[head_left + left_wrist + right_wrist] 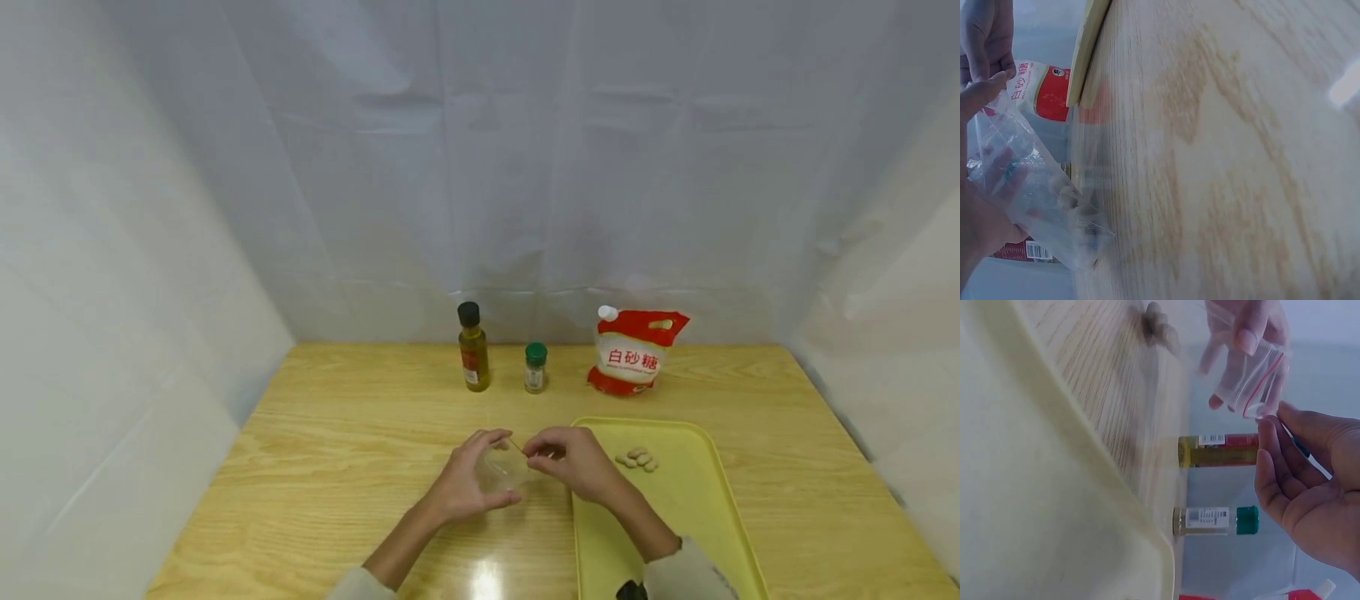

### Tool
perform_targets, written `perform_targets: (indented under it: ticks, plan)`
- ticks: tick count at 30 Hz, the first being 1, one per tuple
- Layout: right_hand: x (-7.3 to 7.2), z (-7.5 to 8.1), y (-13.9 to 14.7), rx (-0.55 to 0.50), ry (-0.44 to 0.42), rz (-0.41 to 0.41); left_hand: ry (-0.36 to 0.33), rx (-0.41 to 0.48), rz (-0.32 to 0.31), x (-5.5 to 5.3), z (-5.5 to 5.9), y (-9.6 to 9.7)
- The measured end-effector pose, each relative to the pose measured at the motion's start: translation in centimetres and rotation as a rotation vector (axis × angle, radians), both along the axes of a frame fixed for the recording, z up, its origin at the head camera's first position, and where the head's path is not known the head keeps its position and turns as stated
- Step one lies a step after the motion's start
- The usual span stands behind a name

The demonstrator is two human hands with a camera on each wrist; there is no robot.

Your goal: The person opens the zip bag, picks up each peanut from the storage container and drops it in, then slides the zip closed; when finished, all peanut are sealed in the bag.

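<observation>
A clear zip bag (502,468) with a red line along its mouth is held upright above the wooden table. My left hand (459,483) grips it from the side, thumb toward me and fingers behind. At the mouth's corner, the thumb and index finger of my right hand (576,460) pinch the bag's edge. In the right wrist view the red zip strip (1264,383) runs up to those fingertips. Several peanuts (1163,328) show low in the bag, blurred through the plastic. More unshelled peanuts (637,457) lie on the yellow tray (675,517), just right of my right hand.
Along the table's back stand a dark-capped oil bottle (473,350), a small green-lidded jar (535,368) and a red and white sugar pouch (632,354). White sheeting (495,167) rises behind the table and on both sides. A small black object (632,591) sits by my right sleeve.
</observation>
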State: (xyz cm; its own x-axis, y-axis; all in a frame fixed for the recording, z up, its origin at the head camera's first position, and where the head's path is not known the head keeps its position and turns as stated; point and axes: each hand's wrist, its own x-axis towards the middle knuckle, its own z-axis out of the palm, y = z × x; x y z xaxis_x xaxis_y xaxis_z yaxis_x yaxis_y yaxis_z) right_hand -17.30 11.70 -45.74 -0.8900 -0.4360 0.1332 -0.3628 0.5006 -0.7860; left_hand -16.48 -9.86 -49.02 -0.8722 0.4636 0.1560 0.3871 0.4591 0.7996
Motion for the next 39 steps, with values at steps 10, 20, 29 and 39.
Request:
perform_targets:
  ticks: [10, 20, 29, 39]
  plan:
    - [-0.2, -0.5, 3.0, 0.022, -0.008, -0.044, -0.010, 0.006, 0.000, 0.0, -0.1, 0.0]
    - [-0.4, -1.7, 6.2, 0.058, -0.008, -0.057, 0.016, -0.005, 0.002, 0.0, -0.1, -0.1]
    - [-0.5, -2.8, 8.9, 0.088, 0.017, -0.099, 0.021, -0.005, -0.003, -0.2, -0.1, -0.1]
    - [-0.2, -3.7, 9.2, 0.150, -0.010, -0.157, 0.001, -0.002, -0.001, -0.1, -0.1, -0.1]
